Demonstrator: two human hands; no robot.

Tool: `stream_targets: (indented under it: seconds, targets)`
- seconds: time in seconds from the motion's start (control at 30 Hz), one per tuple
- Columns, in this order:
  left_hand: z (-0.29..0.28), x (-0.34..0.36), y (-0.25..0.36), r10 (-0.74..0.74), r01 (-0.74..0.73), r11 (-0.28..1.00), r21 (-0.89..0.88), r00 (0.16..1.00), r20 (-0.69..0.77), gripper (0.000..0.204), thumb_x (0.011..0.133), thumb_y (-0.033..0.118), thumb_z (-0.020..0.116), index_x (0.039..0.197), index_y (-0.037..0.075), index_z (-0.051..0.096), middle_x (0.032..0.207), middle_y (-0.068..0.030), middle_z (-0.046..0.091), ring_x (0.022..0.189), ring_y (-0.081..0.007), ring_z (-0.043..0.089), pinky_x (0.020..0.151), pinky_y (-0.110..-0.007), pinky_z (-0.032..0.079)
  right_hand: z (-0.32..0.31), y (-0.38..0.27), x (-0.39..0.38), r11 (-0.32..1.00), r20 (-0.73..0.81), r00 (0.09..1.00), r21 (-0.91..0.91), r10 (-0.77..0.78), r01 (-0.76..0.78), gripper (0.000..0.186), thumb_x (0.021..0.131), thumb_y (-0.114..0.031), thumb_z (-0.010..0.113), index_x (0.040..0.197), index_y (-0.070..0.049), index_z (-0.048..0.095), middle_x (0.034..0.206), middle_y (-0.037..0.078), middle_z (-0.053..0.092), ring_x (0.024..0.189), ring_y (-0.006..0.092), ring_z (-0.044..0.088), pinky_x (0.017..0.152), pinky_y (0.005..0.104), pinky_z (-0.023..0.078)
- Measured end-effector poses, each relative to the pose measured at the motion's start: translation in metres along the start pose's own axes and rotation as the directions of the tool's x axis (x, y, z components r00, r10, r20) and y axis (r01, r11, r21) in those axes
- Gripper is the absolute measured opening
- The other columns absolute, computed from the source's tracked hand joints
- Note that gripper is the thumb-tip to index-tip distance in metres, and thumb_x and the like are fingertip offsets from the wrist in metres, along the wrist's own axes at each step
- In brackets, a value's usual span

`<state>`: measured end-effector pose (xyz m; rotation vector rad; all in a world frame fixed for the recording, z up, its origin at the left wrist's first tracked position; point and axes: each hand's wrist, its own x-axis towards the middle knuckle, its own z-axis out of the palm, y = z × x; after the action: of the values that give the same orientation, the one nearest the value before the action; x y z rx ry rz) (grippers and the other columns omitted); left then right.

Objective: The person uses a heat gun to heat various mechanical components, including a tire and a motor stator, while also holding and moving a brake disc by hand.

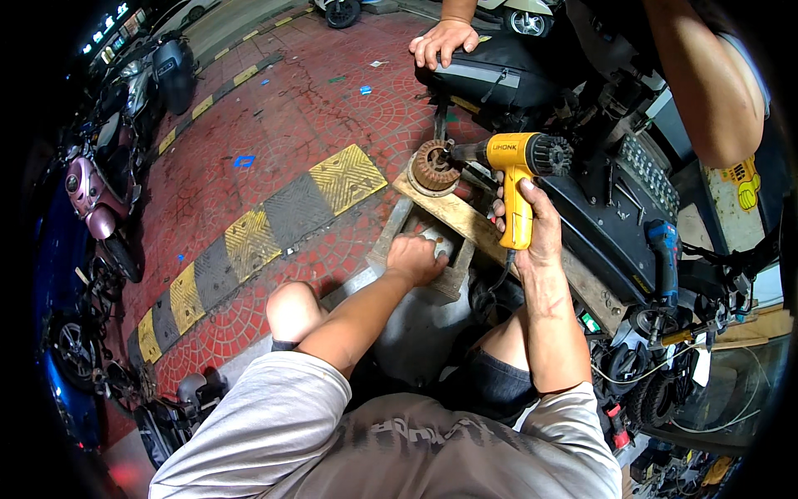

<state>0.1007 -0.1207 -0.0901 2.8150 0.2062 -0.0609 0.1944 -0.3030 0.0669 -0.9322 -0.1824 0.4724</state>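
Outdoor red patterned brick pavement [274,125] with one yellow-and-black speed ramp [249,241]; parked scooters at the rim. One yellow pistol-grip power tool [519,166], grasped at its handle by the right hand [532,220], nose against one rusty round metal hub [434,166] on a wooden plank [453,218]. Left hand [414,259] clenched on a grey metal tray [449,279]. One other person's hand [443,40] rests on a black scooter seat [490,71].

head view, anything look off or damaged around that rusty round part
The round part is brown with rust and sits right at the end of a plank, partly overhanging it. The right hand aims a yellow heat gun at it; the left hand rests on a wooden frame below. Nothing spilled.
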Motion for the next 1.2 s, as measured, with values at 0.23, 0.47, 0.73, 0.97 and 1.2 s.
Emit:
stream_targets:
  seconds: [0.23,0.47,0.73,0.97,1.2]
  targets:
    - [-0.011,0.000,0.006,-0.026,0.021,0.998,0.053,0.995,0.093,0.050,0.095,0.053,0.061,0.102,0.008,0.081,0.104,-0.0183,0.078,0.106,-0.0331,0.073,0.099,-0.045,0.054,0.000,-0.003,0.000,1.000,0.021,1.000,-0.017,0.015,-0.014,0.041,0.102,-0.033,0.065,0.124,0.002,0.063,0.098,0.008,0.066,0.075,0.0149,0.067,0.058,0.0245,0.057]
    - [-0.004,0.000,0.003,-0.024,0.022,0.999,0.040,0.999,0.047,0.051,0.094,0.052,0.061,0.097,0.005,0.081,0.101,-0.0191,0.078,0.104,-0.0346,0.073,0.099,-0.046,0.054,-0.001,-0.003,-0.001,0.999,0.028,0.999,-0.022,0.031,-0.030,0.042,0.103,-0.032,0.064,0.125,0.004,0.062,0.098,0.008,0.066,0.075,0.0143,0.067,0.058,0.0241,0.057]
    - [-0.001,0.000,0.002,-0.017,0.016,1.000,0.022,1.000,0.024,0.051,0.092,0.050,0.062,0.093,0.003,0.081,0.100,-0.0193,0.078,0.106,-0.0344,0.072,0.100,-0.045,0.053,-0.001,-0.008,-0.009,0.999,0.023,0.999,-0.031,0.034,-0.033,0.040,0.101,-0.030,0.069,0.123,0.004,0.067,0.095,0.010,0.071,0.074,0.0164,0.070,0.058,0.0271,0.057]
    - [0.002,0.000,-0.001,-0.008,0.008,1.000,0.010,1.000,0.004,0.052,0.092,0.050,0.060,0.093,0.003,0.081,0.099,-0.0199,0.078,0.104,-0.0348,0.072,0.099,-0.046,0.053,0.004,-0.007,-0.015,0.996,0.004,0.999,-0.076,0.044,-0.044,0.039,0.100,-0.030,0.070,0.120,0.003,0.068,0.095,0.010,0.072,0.074,0.0160,0.070,0.058,0.0270,0.057]
    - [0.007,0.001,-0.003,0.002,-0.002,1.000,0.013,1.000,-0.025,0.051,0.092,0.050,0.060,0.091,0.003,0.081,0.097,-0.0205,0.078,0.101,-0.0353,0.072,0.097,-0.047,0.054,0.006,-0.006,-0.018,0.992,-0.015,0.999,-0.118,0.033,-0.035,0.037,0.100,-0.031,0.071,0.116,0.002,0.069,0.095,0.010,0.072,0.073,0.0155,0.070,0.058,0.0263,0.056]
